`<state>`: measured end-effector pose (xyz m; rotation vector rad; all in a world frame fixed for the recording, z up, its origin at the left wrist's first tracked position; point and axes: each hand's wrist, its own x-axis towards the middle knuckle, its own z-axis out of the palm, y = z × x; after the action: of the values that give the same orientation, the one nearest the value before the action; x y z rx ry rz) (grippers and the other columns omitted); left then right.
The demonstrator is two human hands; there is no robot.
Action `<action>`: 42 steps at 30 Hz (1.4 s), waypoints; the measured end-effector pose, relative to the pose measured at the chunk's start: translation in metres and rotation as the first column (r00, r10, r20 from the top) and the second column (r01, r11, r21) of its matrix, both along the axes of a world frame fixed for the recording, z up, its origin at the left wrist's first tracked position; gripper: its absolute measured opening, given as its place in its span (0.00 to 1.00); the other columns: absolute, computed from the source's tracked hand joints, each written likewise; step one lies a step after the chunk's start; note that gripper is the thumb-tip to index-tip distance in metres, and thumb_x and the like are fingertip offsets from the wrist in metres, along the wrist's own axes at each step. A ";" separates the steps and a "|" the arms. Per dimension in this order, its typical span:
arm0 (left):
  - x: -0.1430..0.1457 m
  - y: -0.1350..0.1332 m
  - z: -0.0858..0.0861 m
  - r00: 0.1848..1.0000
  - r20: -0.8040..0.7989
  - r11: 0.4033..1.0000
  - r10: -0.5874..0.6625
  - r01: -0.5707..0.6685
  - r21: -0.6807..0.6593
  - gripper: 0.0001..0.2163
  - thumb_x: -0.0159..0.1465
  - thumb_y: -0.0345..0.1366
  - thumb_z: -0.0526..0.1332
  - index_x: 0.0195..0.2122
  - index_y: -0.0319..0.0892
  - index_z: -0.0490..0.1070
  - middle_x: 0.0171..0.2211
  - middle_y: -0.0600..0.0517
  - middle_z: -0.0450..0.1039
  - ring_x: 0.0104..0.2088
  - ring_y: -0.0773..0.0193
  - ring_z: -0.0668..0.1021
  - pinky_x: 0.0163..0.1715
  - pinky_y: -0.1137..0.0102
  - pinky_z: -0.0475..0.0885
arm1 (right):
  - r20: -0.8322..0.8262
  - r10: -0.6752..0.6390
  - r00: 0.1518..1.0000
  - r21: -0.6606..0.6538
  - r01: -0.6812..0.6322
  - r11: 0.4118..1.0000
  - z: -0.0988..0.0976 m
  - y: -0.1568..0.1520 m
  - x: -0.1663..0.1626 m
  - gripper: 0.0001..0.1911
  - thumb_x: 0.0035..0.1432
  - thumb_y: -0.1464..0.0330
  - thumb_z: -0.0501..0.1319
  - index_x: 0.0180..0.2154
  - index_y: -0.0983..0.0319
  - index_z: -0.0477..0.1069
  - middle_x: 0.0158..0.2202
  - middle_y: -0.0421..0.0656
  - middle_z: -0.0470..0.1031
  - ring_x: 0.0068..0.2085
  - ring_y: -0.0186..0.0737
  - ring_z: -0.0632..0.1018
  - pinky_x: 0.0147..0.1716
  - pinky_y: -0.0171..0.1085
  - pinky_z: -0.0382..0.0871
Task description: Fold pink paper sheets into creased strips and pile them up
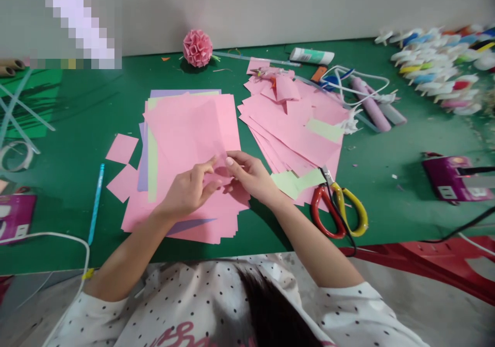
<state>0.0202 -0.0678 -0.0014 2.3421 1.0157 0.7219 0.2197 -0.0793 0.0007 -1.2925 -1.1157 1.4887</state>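
Observation:
My left hand (188, 189) and my right hand (249, 174) meet over a stack of pink paper sheets (185, 130) on the green table (77, 115). Both pinch a small pink paper piece (221, 171) between their fingertips, folded between them. A second pile of pink sheets (297, 125) lies just right of my right hand. Two small pink squares (122, 148) lie left of the stack.
Scissors with red and yellow handles (338, 208) lie right of my right hand. A blue pencil (96, 202) lies at left. A pink folded paper ball (197, 48), a glue stick (311, 55), a purple glue gun (452, 177) and rows of paper flowers (436, 68) sit farther back and right.

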 end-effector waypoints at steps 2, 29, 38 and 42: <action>0.000 0.000 -0.001 0.995 0.041 0.995 -0.089 0.090 -0.047 0.17 0.73 0.49 0.54 0.55 0.44 0.58 0.63 0.33 0.70 0.54 0.52 0.82 0.44 0.60 0.82 | 0.151 -0.044 0.988 0.100 0.029 0.995 -0.004 0.000 0.002 0.24 0.58 0.50 0.66 0.48 0.60 0.73 0.37 0.42 0.78 0.28 0.36 0.77 0.27 0.38 0.76; -0.007 0.023 -0.004 0.918 -0.355 0.984 0.175 -0.147 0.105 0.26 0.75 0.43 0.52 0.70 0.36 0.56 0.70 0.36 0.61 0.71 0.49 0.63 0.71 0.50 0.59 | 0.779 -0.623 0.072 0.509 0.509 0.695 0.000 0.005 0.115 0.13 0.56 0.64 0.65 0.44 0.56 0.77 0.56 0.59 0.65 0.58 0.69 0.62 0.53 0.67 0.58; -0.010 0.025 -0.007 0.946 -0.271 0.975 0.180 -0.136 0.175 0.19 0.76 0.42 0.50 0.60 0.38 0.69 0.63 0.38 0.72 0.66 0.48 0.72 0.66 0.48 0.67 | 0.644 -0.724 0.248 0.680 0.247 0.690 -0.010 0.014 0.095 0.10 0.60 0.64 0.61 0.41 0.57 0.79 0.55 0.53 0.70 0.60 0.62 0.67 0.59 0.66 0.60; -0.008 0.022 -0.001 0.946 -0.173 0.961 0.275 -0.265 0.080 0.15 0.77 0.41 0.48 0.52 0.40 0.70 0.56 0.40 0.78 0.59 0.50 0.79 0.57 0.53 0.75 | 0.599 -0.654 0.462 0.664 0.171 0.728 -0.007 0.016 0.079 0.11 0.64 0.63 0.59 0.43 0.57 0.78 0.50 0.51 0.76 0.55 0.53 0.75 0.55 0.56 0.69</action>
<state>0.0124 -0.0456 -0.0024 2.3767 1.4358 0.6495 0.2987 -0.0633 -0.0059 -1.7165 -1.4503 0.0563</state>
